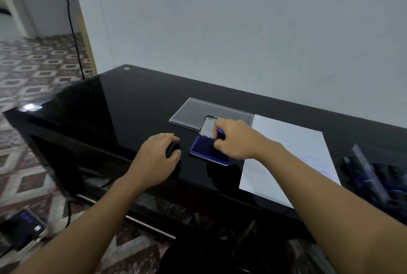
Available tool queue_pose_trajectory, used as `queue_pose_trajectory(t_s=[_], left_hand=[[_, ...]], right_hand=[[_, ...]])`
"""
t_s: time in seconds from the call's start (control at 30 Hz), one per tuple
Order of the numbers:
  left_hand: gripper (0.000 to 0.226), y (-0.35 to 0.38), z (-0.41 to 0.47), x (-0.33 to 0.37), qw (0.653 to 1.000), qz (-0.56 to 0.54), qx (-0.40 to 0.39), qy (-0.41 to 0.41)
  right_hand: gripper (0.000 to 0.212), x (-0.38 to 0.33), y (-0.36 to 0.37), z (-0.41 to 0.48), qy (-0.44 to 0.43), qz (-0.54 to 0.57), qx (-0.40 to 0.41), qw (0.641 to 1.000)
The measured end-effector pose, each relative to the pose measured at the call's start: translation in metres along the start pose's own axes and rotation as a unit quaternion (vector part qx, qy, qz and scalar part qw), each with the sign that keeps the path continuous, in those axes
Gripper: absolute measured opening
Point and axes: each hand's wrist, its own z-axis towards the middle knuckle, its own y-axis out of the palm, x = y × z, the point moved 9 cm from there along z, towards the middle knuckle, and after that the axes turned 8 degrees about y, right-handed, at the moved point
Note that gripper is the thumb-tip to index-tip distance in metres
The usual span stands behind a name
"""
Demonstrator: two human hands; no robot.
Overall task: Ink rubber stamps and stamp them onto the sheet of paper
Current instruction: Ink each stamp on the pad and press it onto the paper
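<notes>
A blue ink pad (203, 150) lies open on the black glossy table (123, 102), its silver lid (208, 127) tipped up behind it. My right hand (234, 138) is shut on a small stamp with a blue-and-black handle (221, 133) and holds it down on the pad. Left of the pad, my left hand (157, 156) is curled over a dark round stamp (172, 149) that rests on the table. The white sheet of paper (284, 155) lies right of the pad, with faint blue prints near its right edge.
A clear plastic lid (198, 109) lies flat behind the ink pad. At the far right stands a clear case with several dark blue stamps (374, 174). The table's front edge runs below my forearms. A patterned tile floor and a cable lie to the left.
</notes>
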Motion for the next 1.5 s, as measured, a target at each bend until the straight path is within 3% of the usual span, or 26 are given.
queue_pose_trajectory(t_s=[0.33, 0.83, 1.0, 1.13, 1.5], left_hand=[[0.03, 0.004, -0.005, 0.002, 0.997, 0.065, 0.046, 0.01], [0.031, 0.005, -0.005, 0.002, 0.997, 0.068, 0.036, -0.001], [0.033, 0.001, 0.001, 0.003, 1.0, 0.014, 0.018, -0.014], [0.034, -0.007, 0.01, 0.013, 0.998, -0.052, 0.03, -0.03], [0.029, 0.014, 0.039, 0.127, 0.985, -0.162, 0.011, 0.055]], right_hand=[[0.006, -0.001, 0.02, 0.012, -0.007, -0.037, -0.008, 0.999], [0.007, -0.001, 0.021, 0.012, 0.002, -0.024, -0.006, 1.0], [0.007, 0.002, 0.014, 0.006, 0.008, 0.004, -0.01, 1.0], [0.003, 0.014, -0.012, -0.008, 0.018, 0.067, 0.04, 0.997], [0.001, 0.1, -0.076, -0.082, 0.103, 0.07, 0.101, 0.987]])
